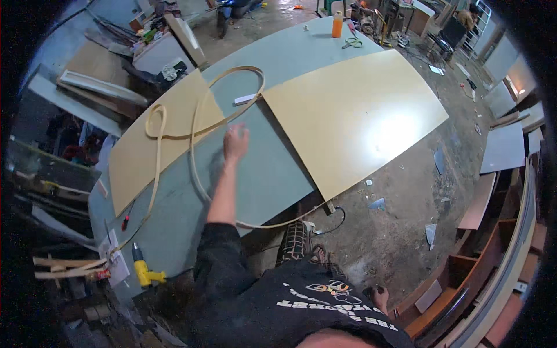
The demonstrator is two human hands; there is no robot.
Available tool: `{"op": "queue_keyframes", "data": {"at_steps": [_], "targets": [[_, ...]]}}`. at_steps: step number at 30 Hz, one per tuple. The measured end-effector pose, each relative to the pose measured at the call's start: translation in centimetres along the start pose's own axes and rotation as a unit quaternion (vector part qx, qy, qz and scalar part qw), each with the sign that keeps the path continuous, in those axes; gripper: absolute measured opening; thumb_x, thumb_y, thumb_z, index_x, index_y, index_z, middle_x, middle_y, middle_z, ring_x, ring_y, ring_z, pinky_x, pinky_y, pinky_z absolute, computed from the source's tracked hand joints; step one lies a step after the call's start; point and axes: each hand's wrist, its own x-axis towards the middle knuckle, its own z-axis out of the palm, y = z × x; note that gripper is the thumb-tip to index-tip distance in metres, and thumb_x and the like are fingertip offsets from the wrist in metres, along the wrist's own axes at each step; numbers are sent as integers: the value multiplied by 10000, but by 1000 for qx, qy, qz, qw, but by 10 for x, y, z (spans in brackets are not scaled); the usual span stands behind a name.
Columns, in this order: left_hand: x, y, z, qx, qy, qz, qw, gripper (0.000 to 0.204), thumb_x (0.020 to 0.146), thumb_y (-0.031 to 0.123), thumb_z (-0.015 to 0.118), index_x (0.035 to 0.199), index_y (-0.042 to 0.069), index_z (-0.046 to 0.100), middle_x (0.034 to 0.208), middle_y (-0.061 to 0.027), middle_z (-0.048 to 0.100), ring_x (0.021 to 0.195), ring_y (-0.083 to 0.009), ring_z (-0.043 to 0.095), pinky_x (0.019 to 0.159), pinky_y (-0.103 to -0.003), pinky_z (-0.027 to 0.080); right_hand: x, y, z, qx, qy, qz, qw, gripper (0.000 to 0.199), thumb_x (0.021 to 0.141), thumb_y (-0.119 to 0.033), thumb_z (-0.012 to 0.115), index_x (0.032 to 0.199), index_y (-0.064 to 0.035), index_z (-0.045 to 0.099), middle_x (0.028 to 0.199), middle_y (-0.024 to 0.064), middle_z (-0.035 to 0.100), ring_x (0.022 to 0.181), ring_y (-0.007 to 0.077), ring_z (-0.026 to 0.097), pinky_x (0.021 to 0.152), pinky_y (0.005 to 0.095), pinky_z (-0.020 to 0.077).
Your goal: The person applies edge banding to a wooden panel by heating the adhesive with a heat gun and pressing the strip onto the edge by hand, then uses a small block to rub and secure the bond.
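L hand (235,142) reaches over counter (272,168), fingers open, nothing held, touching edging strip (194,168) loop beside yellow panel (354,116); R hand unseen.

yellow drill (143,271) at table edge; orange bottle (337,24), scissors (351,42) far end.

Glossy laminate panel (360,116) (pale yellow), smooth matt grey worktable (272,168), rough concrete floor (400,214).

Orange bottle (337,24) upright at the table's far edge, white paper sheet (116,259) at its near-left corner.
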Motion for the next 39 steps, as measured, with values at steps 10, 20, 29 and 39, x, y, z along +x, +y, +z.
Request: {"op": "queue_keyframes", "data": {"at_steps": [10,20,29,39], "targets": [[212,-111,45,127,-254,114,952,326,832,188,658,1145,98,634,1107,-136,633,1084,-357,580,937,-445,467,-10,-71,-3,-62,-10,66,996,268,853,-152,644,1048,31,629,1022,166,667,923,279,631,820,404,501],[248,-132,-68,328,-216,150,907,242,828,163,638,1057,85,651,1046,-133,621,1006,-340,601,852,-457,487,142,-404,54,164,-123,-46,978,422,945,-211,582,1315,-14,529,1130,94,650,873,178,646,702,297,524],[235,-131,-247,522,-68,63,848,422,849,157,610,1259,59,588,1347,-193,533,1255,-357,490,1056,-434,397,134,-397,42,72,-110,-84,988,428,901,-219,624,1252,21,573,1130,188,667,1051,264,644,905,355,496],[-66,66,-106,-160,49,-83,982,376,938,250,603,1146,-63,581,969,-135,656,839,-247,631,763,-381,529,80,-358,14,359,-141,-198,901,472,937,-214,622,1343,-19,480,1163,108,630,1052,175,612,869,321,506]]}}
